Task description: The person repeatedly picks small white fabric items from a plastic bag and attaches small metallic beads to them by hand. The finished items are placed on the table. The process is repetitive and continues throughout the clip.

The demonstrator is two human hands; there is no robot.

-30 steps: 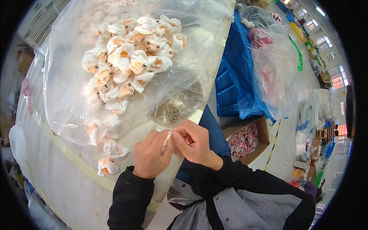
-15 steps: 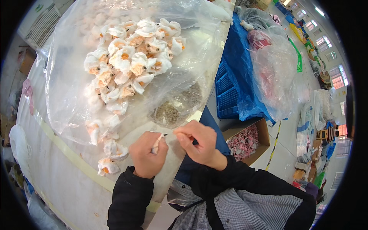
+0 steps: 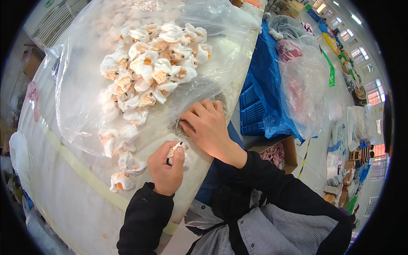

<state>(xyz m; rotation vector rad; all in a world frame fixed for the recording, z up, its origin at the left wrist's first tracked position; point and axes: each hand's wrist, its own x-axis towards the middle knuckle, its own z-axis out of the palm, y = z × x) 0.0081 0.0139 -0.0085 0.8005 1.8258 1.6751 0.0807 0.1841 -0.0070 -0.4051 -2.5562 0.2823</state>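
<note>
My left hand [image 3: 165, 172], closed, grips a small white plush piece [image 3: 180, 149] between thumb and fingers; a tiny black tip shows on top of it. Over a small clear bag of tiny greyish parts [image 3: 175, 127] rests my right hand [image 3: 208, 129], its fingers bent and spread, with most of the bag hidden beneath it. Whether the fingertips touch any single part cannot be made out. Beyond both hands lies a heap of white fluffy plush pieces with orange and peach patches [image 3: 146, 70], on and partly under a large clear plastic bag [image 3: 76, 97].
A few plush pieces [image 3: 122, 182] trail down the pale table [image 3: 80, 204] left of my left hand. To the right, off the table edge, stand a blue crate [image 3: 250, 104] with blue sheeting [image 3: 272, 85] and a cardboard box [image 3: 291, 155] of pink scraps.
My right hand has moved from beside my left hand forward onto the small bag of parts, and its fingers have opened from a pinch. My left hand still holds the plush piece, now more visible.
</note>
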